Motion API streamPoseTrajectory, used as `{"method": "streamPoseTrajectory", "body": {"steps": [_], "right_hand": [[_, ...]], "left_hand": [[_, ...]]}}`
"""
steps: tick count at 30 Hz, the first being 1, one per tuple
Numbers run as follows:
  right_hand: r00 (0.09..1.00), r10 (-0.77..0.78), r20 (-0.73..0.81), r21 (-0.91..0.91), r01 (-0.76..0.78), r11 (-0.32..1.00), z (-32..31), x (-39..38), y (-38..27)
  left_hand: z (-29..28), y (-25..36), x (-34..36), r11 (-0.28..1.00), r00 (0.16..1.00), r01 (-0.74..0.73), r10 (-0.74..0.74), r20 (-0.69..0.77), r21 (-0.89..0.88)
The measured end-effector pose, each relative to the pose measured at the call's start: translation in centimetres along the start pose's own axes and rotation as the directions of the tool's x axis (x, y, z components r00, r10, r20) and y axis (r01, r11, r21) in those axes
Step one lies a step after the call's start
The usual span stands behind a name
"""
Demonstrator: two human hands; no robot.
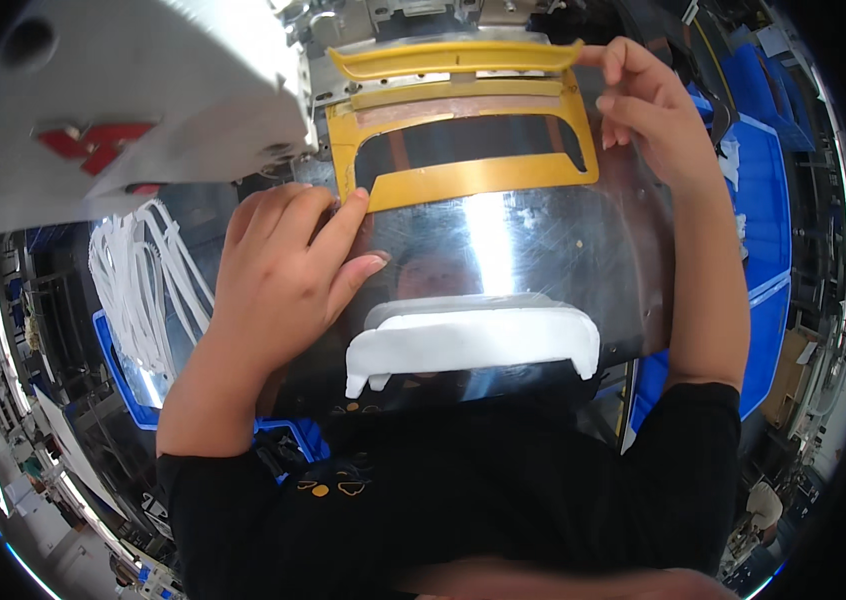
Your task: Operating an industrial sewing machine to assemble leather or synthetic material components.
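A yellow rectangular frame (463, 175) with a long window lies on a shiny metal plate (543, 260) under a white sewing machine head (133, 100). My left hand (288, 270) presses its fingertips on the frame's lower left corner. At the frame's upper right, my right hand (643, 110) pinches the raised yellow top bar (453, 58). A white padded piece (473, 340) rests at the plate's near edge.
A bundle of white strips (138, 290) lies left of the plate over a blue bin (123, 380). Blue bins (768, 200) stand to the right. Machine parts (413, 15) sit behind the frame.
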State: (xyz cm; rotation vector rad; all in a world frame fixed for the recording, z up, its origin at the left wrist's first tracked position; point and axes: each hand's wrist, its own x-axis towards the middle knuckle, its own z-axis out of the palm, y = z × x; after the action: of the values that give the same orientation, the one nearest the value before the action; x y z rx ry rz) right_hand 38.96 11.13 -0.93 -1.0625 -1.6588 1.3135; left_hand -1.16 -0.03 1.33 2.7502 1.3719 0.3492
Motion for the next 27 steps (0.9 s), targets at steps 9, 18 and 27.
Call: {"method": "streamPoseTrajectory", "body": {"steps": [9, 18, 27], "right_hand": [[0.998, -0.006, -0.068, -0.011, 0.005, 1.000, -0.5, 0.8, 0.9], [0.993, 0.093, -0.077, -0.195, -0.106, 0.975, 0.7, 1.3, 0.7], [0.996, 0.091, 0.009, -0.159, -0.088, 0.983, 1.0, 1.2, 0.2]], "left_hand": [[0.2, -0.6, -0.4, 0.998, 0.991, -0.069, 0.069, -0.113, 0.000], [0.4, -0.5, -0.5, 0.996, 0.992, -0.073, 0.067, -0.105, -0.052], [0.6, -0.6, -0.6, 0.998, 0.993, -0.060, 0.057, -0.101, -0.035]]}}
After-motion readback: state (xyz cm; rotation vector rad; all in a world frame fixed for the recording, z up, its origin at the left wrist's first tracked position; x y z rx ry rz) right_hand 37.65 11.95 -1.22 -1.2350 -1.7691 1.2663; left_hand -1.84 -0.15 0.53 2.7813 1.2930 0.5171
